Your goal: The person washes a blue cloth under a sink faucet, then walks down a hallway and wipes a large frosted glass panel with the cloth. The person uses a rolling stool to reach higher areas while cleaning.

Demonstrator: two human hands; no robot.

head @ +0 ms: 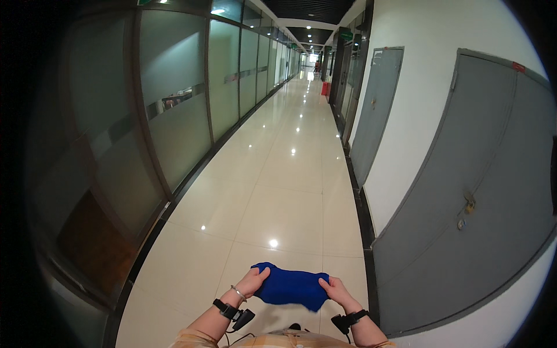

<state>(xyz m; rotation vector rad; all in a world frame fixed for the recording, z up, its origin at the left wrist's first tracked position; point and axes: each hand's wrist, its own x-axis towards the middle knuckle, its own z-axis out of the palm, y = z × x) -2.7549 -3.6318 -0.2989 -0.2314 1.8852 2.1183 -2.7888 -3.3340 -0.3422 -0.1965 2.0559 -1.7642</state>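
Observation:
A blue cloth [292, 286] is stretched between my two hands in front of my body, above the tiled floor. My left hand [253, 280] grips its left end, the thumb lying on top. At the opposite end, my right hand [336, 290] pinches the cloth in the same way. The lower right corner of the fabric hangs down a little. A silver bangle [238, 293] circles my left wrist. Black strapped devices sit on my left forearm [235, 314] and right forearm [349, 321], with thin cables running from them.
A long corridor of glossy cream tiles [278, 209] stretches ahead. Frosted glass panels [174, 104] line the left side. Grey doors [461, 187] stand in the white wall on the right, the nearer one with a padlock [469, 206]. A red object [324, 88] stands farther along.

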